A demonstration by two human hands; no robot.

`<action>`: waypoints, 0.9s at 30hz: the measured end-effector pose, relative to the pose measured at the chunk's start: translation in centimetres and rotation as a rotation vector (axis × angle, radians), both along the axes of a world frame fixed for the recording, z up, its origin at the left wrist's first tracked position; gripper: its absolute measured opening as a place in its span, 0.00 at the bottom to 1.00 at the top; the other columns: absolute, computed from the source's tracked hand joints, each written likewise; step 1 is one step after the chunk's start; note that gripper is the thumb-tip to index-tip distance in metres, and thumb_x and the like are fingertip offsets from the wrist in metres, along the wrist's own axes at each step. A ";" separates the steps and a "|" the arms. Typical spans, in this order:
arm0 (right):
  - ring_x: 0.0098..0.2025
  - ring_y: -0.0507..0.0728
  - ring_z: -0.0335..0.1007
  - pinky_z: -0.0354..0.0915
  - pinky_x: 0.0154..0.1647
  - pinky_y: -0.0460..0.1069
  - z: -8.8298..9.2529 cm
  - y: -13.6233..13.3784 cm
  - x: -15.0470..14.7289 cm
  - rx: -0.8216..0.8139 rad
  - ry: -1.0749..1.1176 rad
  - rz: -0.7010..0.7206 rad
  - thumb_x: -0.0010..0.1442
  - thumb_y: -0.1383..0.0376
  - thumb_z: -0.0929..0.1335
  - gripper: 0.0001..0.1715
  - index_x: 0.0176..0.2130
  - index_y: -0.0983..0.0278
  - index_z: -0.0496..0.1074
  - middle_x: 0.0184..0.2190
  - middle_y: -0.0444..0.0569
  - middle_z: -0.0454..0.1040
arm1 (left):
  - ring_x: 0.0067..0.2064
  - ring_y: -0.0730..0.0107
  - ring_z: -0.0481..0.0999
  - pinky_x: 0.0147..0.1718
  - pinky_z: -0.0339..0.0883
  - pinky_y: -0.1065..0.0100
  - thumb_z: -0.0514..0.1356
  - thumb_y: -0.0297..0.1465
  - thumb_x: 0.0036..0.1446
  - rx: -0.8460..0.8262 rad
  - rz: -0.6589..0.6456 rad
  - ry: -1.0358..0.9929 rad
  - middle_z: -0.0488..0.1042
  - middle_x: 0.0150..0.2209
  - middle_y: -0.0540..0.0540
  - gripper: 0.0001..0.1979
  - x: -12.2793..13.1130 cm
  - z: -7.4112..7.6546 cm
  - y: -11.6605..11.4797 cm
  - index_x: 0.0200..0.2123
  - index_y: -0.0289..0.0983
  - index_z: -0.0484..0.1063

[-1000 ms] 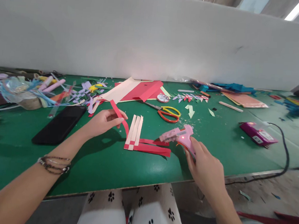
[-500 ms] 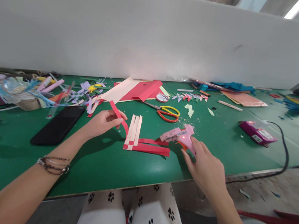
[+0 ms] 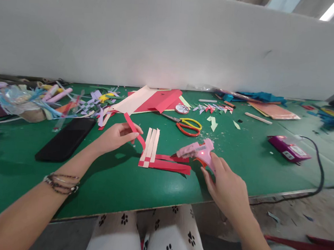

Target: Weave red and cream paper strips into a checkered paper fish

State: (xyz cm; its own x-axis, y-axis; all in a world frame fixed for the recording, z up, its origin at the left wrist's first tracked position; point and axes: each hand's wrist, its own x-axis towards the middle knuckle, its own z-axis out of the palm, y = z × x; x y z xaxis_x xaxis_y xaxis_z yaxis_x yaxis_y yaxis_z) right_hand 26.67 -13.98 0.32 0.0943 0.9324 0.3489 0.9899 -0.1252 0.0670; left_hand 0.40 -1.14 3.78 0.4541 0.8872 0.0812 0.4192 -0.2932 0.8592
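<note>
Gluing woven strips point(image 3: 150, 145), seemingly: left hand point(image 3: 119, 137) fingers pinch red strip point(image 3: 131, 122), right hand point(image 3: 230, 184) fingers wrap glue gun point(image 3: 200, 151); next move needs careful aim.

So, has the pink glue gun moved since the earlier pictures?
Yes, slightly: judged against the scissors lying beyond it, the glue gun in the right hand has shifted left, toward the upright cream strips.

The green tabletop point(image 3: 156, 189) leaves passage in front of the red-and-cream woven paper strips point(image 3: 146, 161). Rightward, the pink plastic glue gun point(image 3: 203, 154) blocks; behind it, yellow-and-red-handled metal scissors point(image 3: 179, 122) obstruct.
</note>
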 end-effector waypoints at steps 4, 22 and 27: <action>0.23 0.53 0.67 0.51 0.16 0.45 0.0 -0.1 0.2 -0.009 -0.005 -0.006 0.58 0.62 0.58 0.17 0.46 0.65 0.60 0.37 0.51 0.71 | 0.24 0.75 0.66 0.26 0.61 0.71 0.53 0.37 0.46 0.013 0.005 0.011 0.66 0.23 0.52 0.11 0.0 -0.2 0.3 0.30 0.36 0.67; 0.21 0.53 0.66 0.50 0.16 0.45 0.1 -1.3 1.8 0.052 -0.053 -0.034 0.59 0.61 0.56 0.15 0.45 0.64 0.61 0.34 0.51 0.71 | 0.25 0.76 0.66 0.29 0.61 0.71 0.53 0.36 0.46 -0.019 0.018 0.016 0.66 0.25 0.51 0.11 0.2 0.0 0.0 0.30 0.35 0.67; 0.22 0.53 0.66 0.51 0.16 0.45 0.1 -1.9 2.5 0.053 -0.061 -0.057 0.60 0.61 0.56 0.16 0.45 0.65 0.61 0.35 0.51 0.71 | 0.25 0.76 0.65 0.28 0.61 0.71 0.53 0.37 0.46 -0.013 0.023 0.019 0.66 0.25 0.51 0.11 0.1 0.0 0.0 0.30 0.35 0.67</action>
State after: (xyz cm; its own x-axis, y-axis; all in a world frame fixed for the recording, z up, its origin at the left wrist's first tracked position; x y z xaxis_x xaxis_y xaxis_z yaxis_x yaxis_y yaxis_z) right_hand 29.13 -15.84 0.44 0.1239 0.9062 0.4042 0.9753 -0.1864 0.1189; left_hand 0.51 -1.17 3.77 0.4347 0.8985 0.0612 0.4418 -0.2719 0.8549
